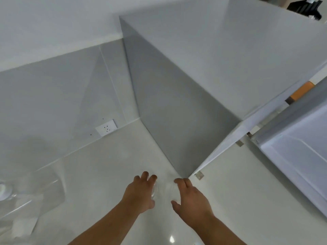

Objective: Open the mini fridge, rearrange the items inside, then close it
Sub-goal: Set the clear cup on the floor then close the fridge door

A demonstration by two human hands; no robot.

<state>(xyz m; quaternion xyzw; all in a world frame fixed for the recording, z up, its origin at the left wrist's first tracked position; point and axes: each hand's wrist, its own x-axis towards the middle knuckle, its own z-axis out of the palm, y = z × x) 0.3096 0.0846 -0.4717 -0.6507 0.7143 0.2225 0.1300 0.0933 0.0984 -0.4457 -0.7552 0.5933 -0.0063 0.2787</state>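
I look down on the white mini fridge (230, 50), which stands on the pale floor with its grey side (168, 112) facing me. Its door (292, 152) hangs open at the right, inner lining showing. An orange item (301, 90) peeks out of the gap at the fridge's front. Low on the floor by the fridge's near corner, my left hand (139, 193) and my right hand (191, 197) cup a clear, blurred glass container (163, 190) between them. Fingers of both hands curl around its sides. The fridge's inside is hidden.
A white wall socket (106, 129) sits low on the wall at the left. A crumpled clear plastic sheet (30, 191) lies on the floor at far left. A dark object (306, 7) stands beyond the fridge, top right.
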